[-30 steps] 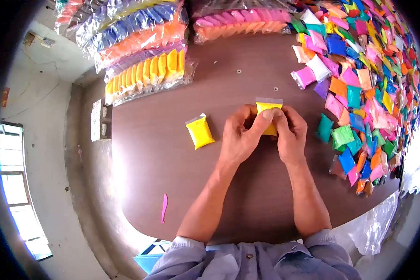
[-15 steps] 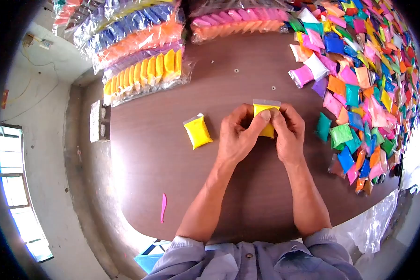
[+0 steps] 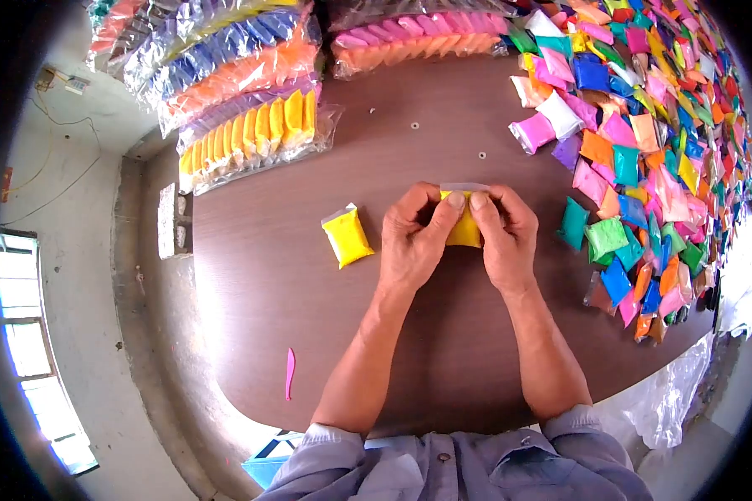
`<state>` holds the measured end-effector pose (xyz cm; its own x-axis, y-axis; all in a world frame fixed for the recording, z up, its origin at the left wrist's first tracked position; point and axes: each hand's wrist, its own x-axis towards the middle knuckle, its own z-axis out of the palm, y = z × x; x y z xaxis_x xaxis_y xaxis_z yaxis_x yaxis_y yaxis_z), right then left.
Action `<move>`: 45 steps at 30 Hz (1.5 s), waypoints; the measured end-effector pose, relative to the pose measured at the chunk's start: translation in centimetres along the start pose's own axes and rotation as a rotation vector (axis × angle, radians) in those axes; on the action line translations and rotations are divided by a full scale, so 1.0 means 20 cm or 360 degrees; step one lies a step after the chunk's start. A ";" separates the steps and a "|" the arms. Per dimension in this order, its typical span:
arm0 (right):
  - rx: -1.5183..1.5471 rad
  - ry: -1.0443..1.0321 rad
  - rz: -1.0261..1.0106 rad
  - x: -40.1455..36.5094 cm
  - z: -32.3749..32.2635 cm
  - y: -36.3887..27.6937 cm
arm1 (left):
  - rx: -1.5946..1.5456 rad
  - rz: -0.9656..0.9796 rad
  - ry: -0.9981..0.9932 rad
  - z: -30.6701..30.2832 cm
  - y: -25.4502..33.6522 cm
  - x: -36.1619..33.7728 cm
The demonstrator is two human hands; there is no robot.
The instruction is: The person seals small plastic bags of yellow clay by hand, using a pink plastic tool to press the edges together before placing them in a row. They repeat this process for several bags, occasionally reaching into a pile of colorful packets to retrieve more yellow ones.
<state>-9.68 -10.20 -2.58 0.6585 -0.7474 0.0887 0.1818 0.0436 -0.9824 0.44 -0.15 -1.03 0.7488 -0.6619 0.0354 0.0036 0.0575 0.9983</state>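
A small yellow packet with a clear top strip [image 3: 464, 230] is gripped between both hands over the brown table [image 3: 309, 309]. My left hand [image 3: 418, 234] is closed on its left side, the thumb pressed on the front near the top. On the right side my right hand [image 3: 506, 234] pinches it the same way, thumb close to the other thumb. The fingers behind the packet are mostly hidden. To the left of my left hand lies a second yellow packet [image 3: 348, 236], flat on the table and touched by neither hand.
Many loose coloured packets [image 3: 618, 192] are heaped along the right side. Clear bags of yellow packets [image 3: 251, 134] and pink and orange packets [image 3: 418, 42] lie at the back. A pink plastic knife-shaped tool [image 3: 290, 373] rests near the front left edge.
Both thumbs have moved up toward the packet's top edge, and more of its lower part shows between the hands. The view has shifted slightly; the other packets stay where they were.
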 end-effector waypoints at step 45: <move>-0.0217 0.0048 -0.0023 0.02 0.01 -0.03 | -0.0053 -0.0220 -0.0175 0.00 0.05 0.00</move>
<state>-9.35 -10.48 -1.89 0.6339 -0.7669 0.0999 0.0889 -0.0561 -0.9945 0.44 -0.09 0.06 0.6628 -0.7426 -0.0957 0.1247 -0.0165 0.9921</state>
